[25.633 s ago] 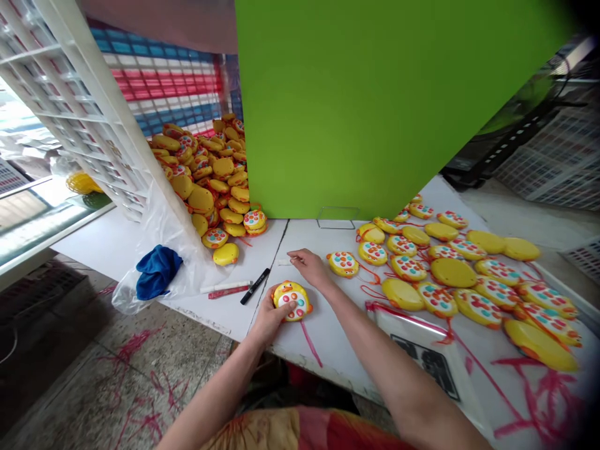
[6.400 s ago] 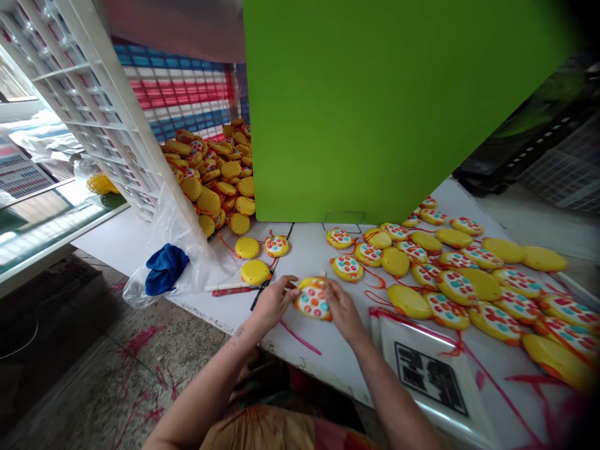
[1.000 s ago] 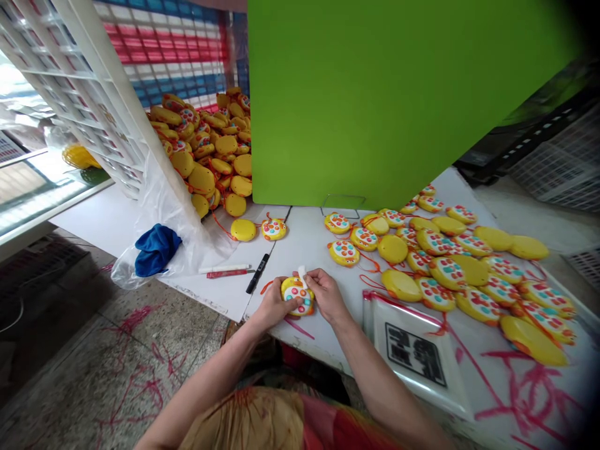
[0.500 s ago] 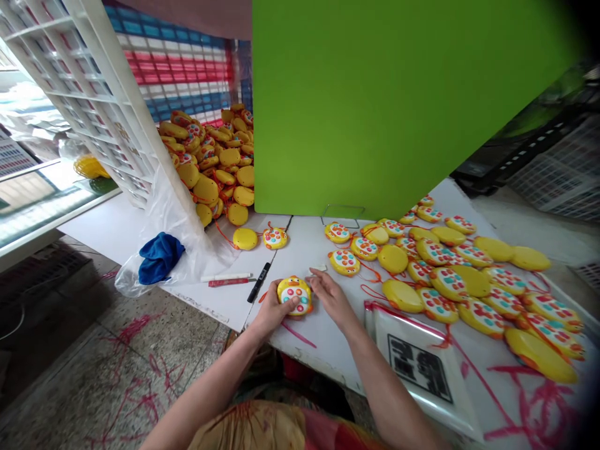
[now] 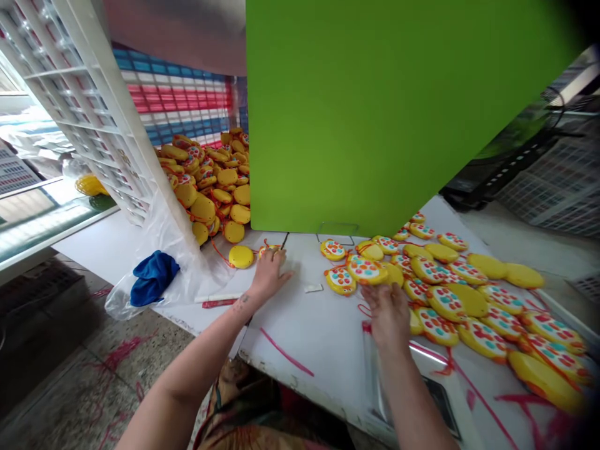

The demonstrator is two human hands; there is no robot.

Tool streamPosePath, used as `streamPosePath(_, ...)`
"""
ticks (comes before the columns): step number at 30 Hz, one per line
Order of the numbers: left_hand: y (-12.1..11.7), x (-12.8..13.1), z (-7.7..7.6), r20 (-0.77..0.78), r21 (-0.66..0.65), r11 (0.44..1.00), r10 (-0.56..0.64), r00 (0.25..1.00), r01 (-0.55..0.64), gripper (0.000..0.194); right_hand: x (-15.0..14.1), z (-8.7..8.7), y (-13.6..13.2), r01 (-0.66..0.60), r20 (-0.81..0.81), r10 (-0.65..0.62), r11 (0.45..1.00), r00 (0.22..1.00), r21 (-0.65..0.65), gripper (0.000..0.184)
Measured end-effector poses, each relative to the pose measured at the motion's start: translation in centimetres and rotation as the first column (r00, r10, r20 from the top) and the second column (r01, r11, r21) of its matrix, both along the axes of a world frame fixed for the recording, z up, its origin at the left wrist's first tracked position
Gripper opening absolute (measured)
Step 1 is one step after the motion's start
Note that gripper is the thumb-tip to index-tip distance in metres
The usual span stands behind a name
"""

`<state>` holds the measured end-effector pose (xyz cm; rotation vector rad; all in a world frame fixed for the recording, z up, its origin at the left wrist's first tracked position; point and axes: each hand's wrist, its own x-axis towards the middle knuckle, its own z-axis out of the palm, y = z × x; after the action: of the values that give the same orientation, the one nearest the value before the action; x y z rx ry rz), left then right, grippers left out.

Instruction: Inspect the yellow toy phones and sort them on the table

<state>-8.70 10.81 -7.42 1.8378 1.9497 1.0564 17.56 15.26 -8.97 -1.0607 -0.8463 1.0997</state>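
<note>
My left hand (image 5: 268, 275) reaches over a yellow animal-shaped toy (image 5: 270, 249) with coloured buttons and an orange cord. Its fingers lie on the toy and hide most of it, while the thumb stands apart. My right hand (image 5: 388, 312), slightly blurred, is at the near edge of the toy pile on the right. Its fingers are apart, just below a button toy (image 5: 367, 269) that rests tilted over its neighbours. Whether the fingertips still touch that toy is hard to make out. A plain yellow toy back (image 5: 241, 257) lies left of my left hand.
A white crate (image 5: 105, 112) and a heap of toys (image 5: 220, 187) stand at the left. A green board (image 5: 375, 112) rises behind the table. Also here are a blue cloth (image 5: 154, 278), red pen (image 5: 218, 304), white scrap (image 5: 314, 288), pink strip (image 5: 285, 352) and clear bag (image 5: 422, 356).
The toy held between both hands has moved to the pile at the right with my right hand. My left hand has let go and moved up to another toy near the board.
</note>
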Motion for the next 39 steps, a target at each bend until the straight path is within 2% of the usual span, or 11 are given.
streamPosePath(3,2.7,-2.3,-0.7,-0.038,-0.126,0.989,0.073,0.997,-0.078,0.072,-0.1,-0.7,-0.8,-0.01,-0.091,0.005,0.999,0.996,-0.052,0.057)
streamPosePath(7,4.1,-3.9,-1.5,0.029,-0.139,0.99,0.012,1.0,-0.007,0.049,-1.7,-1.6,-3.4,-0.24,-0.024,0.24,0.953,0.971,-0.183,0.045)
streamPosePath(12,3.6,-5.0,-0.7,0.206,-0.098,0.995,0.041,0.978,-0.021,0.037,-3.6,-1.2,-5.3,-0.417,0.062,0.441,0.878,0.895,-0.235,0.039)
streamPosePath(16,1.9,-5.9,0.2,0.435,-0.056,0.992,0.13,0.891,-0.117,0.033,-4.5,-0.6,-5.9,-0.532,0.076,0.561,0.813,0.824,-0.235,0.038)
streamPosePath(20,-0.7,-5.7,0.9,0.662,-0.013,0.978,0.164,0.731,-0.207,0.042,-5.5,-0.3,-6.6,-0.6,0.076,0.628,0.768,0.775,-0.223,0.039)
streamPosePath(23,-3.1,-4.1,1.5,0.809,-0.007,0.988,0.097,0.58,-0.156,0.046,-6.3,0.1,-7.2,-0.628,0.084,0.653,0.751,0.753,-0.205,0.039)
streamPosePath(24,-3.9,-3.3,1.7,0.883,-0.003,0.994,0.056,0.466,-0.114,0.045,-6.5,0.3,-7.3,-0.639,0.093,0.662,0.745,0.744,-0.191,0.038)
streamPosePath(27,-6.1,-0.9,2.1,0.999,0.043,0.999,-0.043,-0.001,0.017,0.042,-6.9,0.9,-7.7,-0.661,0.147,0.671,0.741,0.726,-0.116,0.036)
streamPosePath(29,-7.0,0.4,2.0,0.986,0.045,0.998,-0.037,-0.165,0.045,0.041,-7.0,1.3,-7.9,-0.644,0.208,0.638,0.764,0.741,-0.051,0.035)
streamPosePath(34,-7.7,2.7,1.5,0.969,0.038,0.993,-0.01,-0.246,0.108,0.042,-7.2,2.2,-8.7,-0.561,0.435,0.454,0.814,0.777,0.153,0.046)
streamPosePath(39,-8.2,4.4,1.2,0.96,0.053,0.971,0.014,-0.281,0.232,0.041,-7.0,2.8,-7.9,-0.531,0.659,0.251,0.805,0.709,0.264,0.049)
